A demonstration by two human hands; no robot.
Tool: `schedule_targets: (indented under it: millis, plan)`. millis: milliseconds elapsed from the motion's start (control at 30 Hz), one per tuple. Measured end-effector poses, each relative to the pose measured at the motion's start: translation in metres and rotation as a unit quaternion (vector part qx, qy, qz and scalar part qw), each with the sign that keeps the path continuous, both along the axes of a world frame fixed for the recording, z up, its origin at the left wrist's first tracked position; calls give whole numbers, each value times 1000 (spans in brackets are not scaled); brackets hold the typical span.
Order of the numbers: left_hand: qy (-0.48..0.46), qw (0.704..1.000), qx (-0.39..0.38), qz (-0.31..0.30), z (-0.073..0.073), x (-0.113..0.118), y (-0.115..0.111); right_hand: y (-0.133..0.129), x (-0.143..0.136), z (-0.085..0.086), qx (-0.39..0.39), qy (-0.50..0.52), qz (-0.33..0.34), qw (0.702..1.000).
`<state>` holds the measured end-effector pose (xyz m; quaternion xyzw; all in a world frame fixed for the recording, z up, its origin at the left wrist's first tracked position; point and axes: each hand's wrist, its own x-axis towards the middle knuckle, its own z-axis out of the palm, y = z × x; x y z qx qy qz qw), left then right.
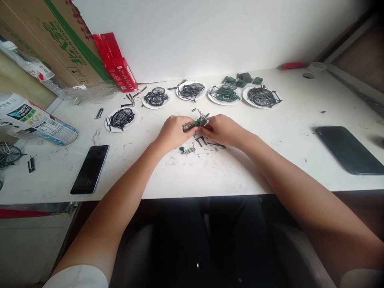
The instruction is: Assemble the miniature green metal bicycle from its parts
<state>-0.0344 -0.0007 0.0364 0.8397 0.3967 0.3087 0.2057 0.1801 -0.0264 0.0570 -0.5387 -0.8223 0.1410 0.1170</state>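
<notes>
Between my two hands, above the white table (pixel 168 176), is a small green and silver bicycle-like model piece (pixel 196 123). My left hand (pixel 177 130) pinches its green left end. My right hand (pixel 222 129) is closed on its right side, by the silver parts. Just below my hands lie loose green parts (pixel 213 143), thin silver wires and a small silver rack-like part (pixel 189 151) beside a green piece (pixel 181 149). The fingertips of my right hand are partly hidden behind the piece.
Behind my hands, several white plates hold small wheels and frames, such as the green-filled plate (pixel 211 98). A phone (pixel 90 169) lies at the left, a dark flat tray-like object (pixel 349 150) at the right. A red box (pixel 123 75) and a cardboard carton (pixel 57 40) stand back left.
</notes>
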Motion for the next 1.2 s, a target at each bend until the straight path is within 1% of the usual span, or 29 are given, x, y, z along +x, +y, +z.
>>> schedule_targets:
  millis: [700,1200]
  plan:
    - [9,1000,-1,2,1,0,0,-3,-2,4,-10,-8,-12,1000]
    - [17,1000,-6,2,4,0,-2,-3,-1,6,-12,-19,-3,1000]
